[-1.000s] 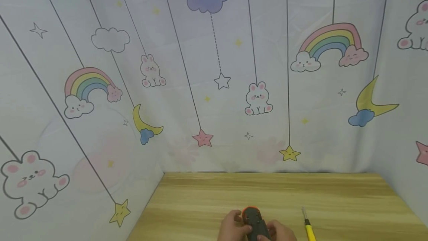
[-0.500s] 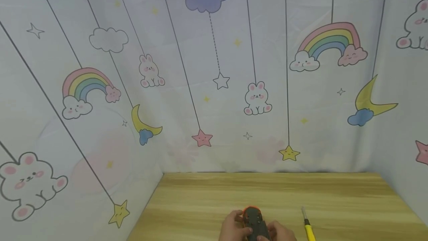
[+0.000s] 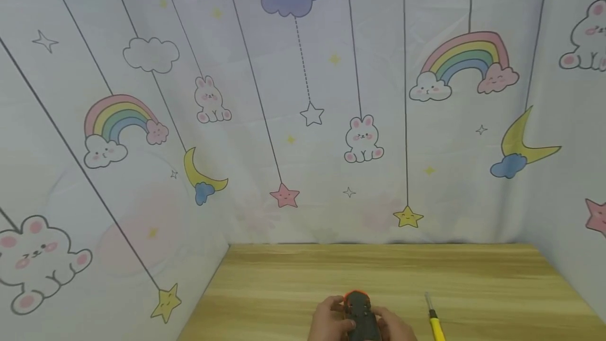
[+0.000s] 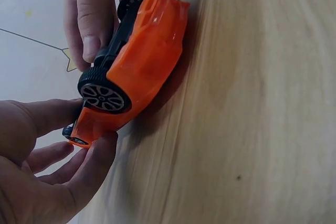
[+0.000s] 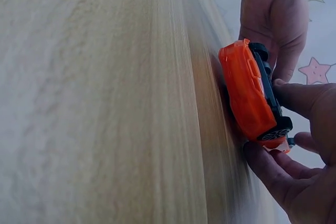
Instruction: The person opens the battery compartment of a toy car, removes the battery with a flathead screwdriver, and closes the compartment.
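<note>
head: high, forward-down, farther | left/right wrist: low, close, rolled sideways, both facing orange car (shared)

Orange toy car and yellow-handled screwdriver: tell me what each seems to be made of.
Orange toy car with black underside: probably hard plastic, glossy, judging by the highlights on its body.
Yellow-handled screwdriver: handle likely plastic, evenly coloured; grey shaft probably metal, its finish too small to tell.
</note>
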### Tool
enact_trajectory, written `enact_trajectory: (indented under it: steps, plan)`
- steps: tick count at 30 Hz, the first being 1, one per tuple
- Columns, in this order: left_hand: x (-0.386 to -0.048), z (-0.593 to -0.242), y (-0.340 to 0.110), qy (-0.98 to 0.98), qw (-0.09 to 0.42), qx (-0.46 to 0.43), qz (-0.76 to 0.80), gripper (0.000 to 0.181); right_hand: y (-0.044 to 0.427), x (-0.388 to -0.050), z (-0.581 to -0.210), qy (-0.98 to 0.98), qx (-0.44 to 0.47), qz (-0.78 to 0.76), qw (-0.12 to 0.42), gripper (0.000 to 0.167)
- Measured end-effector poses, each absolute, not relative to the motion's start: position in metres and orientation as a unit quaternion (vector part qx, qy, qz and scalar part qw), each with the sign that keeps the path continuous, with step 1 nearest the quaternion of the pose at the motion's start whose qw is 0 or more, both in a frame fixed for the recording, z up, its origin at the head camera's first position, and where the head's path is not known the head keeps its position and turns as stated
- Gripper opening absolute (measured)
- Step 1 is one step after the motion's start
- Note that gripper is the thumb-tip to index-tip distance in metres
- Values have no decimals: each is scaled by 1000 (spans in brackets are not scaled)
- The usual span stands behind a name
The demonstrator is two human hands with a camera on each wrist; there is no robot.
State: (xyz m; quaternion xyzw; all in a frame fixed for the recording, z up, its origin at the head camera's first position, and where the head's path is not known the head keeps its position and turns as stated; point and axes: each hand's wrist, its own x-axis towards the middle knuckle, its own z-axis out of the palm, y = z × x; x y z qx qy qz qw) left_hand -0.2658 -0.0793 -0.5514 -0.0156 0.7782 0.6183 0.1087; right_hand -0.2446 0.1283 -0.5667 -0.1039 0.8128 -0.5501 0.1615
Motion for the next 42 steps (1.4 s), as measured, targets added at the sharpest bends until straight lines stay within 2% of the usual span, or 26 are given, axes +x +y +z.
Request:
enact_trajectory:
  steps: [9,14,19,26,42]
  plan:
    - [-263,-555,-81,790,105,7,604,50,127,-240,-566,831,-120,-528,128,70]
    - [-260,-551,-85,784,132,22,607,43,124,-241,-564,849,-121,-502,112,64]
    - [-255,-548,-89,775,171,31,608,52,123,-243,-563,859,-127,-486,101,59]
    - [-253,-547,-91,762,200,45,615,71,123,-247,-563,860,-118,-483,113,63]
    - [-250,-552,-94,741,203,59,637,75,131,-259,-570,826,-201,-513,117,71]
